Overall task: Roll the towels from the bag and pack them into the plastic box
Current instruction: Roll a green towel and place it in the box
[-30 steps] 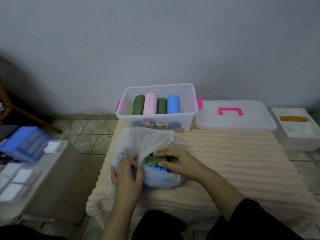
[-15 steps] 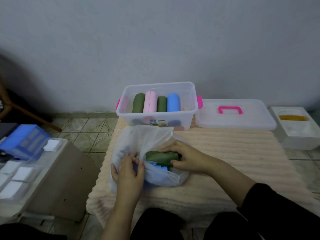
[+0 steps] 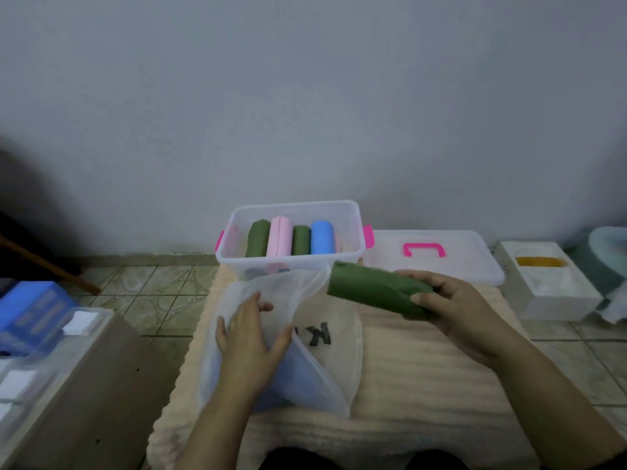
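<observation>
Towel number five is in your right hand [image 3: 454,307] — a dark green towel [image 3: 373,290], bunched into a loose roll, with your fingers [image 3: 420,278] curled over the top of its near end and your thumb under it. It hangs in the air, tilted, its far end just in front of the plastic box [image 3: 237,252] and above the mouth of the bag [image 3: 342,364]. Your left hand [image 3: 251,337] lies flat and spread on the thin white bag, pressing its left side down onto the cream ribbed mat [image 3: 424,374]; it grips nothing that can be made out, only rests on the plastic. Something blue [image 3: 295,378] shows through the bag beside and below that hand, and black letters show on the bag's right half. The box stands open at the far edge of the mat, against the wall, with four rolled towels side by side in it: green [image 3: 258,239], pink [image 3: 280,236], green [image 3: 301,239] and blue [image 3: 321,237] from left to right — the right part of the box is bare. Its pink clips stick out at both ends. The clear lid [image 3: 468,266] with the pink handle [image 3: 424,249] lies flat to the right of the box, just beyond the towel you hold. Farther right a white container [image 3: 556,296] sits on the tiled floor [image 3: 149,283].
</observation>
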